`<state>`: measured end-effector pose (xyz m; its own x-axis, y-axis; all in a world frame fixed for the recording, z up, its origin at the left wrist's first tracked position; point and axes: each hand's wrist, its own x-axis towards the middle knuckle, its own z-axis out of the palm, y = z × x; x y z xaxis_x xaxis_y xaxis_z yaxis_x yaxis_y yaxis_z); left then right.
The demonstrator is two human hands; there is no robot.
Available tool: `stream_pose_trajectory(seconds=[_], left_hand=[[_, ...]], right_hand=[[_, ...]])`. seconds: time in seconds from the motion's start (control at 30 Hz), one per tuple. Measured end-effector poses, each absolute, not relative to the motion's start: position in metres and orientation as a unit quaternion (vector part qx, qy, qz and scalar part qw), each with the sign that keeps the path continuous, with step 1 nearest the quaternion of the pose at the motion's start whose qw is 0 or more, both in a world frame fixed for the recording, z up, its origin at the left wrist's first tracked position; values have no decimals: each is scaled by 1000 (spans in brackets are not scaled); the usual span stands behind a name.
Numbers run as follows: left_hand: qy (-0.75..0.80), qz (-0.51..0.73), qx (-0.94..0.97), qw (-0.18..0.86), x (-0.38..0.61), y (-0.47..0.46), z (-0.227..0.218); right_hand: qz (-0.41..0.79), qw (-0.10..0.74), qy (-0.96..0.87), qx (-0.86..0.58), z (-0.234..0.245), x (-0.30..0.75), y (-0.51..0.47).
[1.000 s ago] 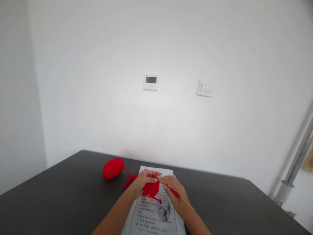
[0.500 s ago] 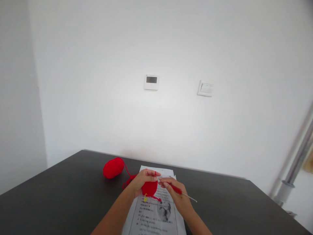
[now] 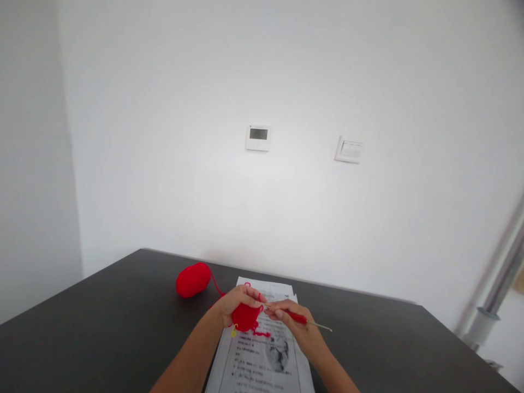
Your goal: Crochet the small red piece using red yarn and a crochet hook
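Note:
My left hand is closed on a small piece of red crochet work, with red yarn looped over its fingers. A yellow stitch marker hangs from the lower left edge of the piece, and a loose red yarn tail dangles below it. In my right hand is a crochet hook with a red grip; its thin back end points to the lower right. The hook's tip meets the upper right edge of the crochet work, too small to make out clearly.
A red ball of yarn lies on the dark table at the left, its strand running to my left hand. Under my hands are printed sheets with a grey picture. Behind rises a white wall with a thermostat and a switch.
The crochet work has tilted and shifted slightly left in my left hand. The hook stays at its edge. The whole view has moved a little.

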<state>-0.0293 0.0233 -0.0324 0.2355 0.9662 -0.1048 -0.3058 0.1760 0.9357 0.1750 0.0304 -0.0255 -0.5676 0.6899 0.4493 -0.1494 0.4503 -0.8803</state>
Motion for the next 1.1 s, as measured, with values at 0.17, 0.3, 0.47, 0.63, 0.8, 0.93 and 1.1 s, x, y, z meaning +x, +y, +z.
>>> stream_pose_trajectory(seconds=[0.17, 0.3, 0.47, 0.63, 0.8, 0.93, 1.1], left_hand=[[388, 463, 427, 673, -30, 23, -33], [366, 446, 442, 687, -30, 20, -32], [356, 442, 436, 698, -31, 18, -29], [362, 441, 440, 693, -31, 18, -28], [376, 436, 445, 686, -31, 19, -30], [391, 434, 445, 679, -30, 18, -30], [394, 437, 458, 666, -27, 15, -27]], right_hand=[[446, 400, -782, -174, -26, 181, 34], [536, 397, -727, -162, -25, 180, 33], [547, 412, -710, -166, -24, 177, 30], [484, 409, -756, -166, -25, 179, 32], [520, 399, -737, -164, -21, 181, 31], [579, 399, -692, -165, -18, 181, 30], [632, 399, -643, -165, -19, 180, 32]])
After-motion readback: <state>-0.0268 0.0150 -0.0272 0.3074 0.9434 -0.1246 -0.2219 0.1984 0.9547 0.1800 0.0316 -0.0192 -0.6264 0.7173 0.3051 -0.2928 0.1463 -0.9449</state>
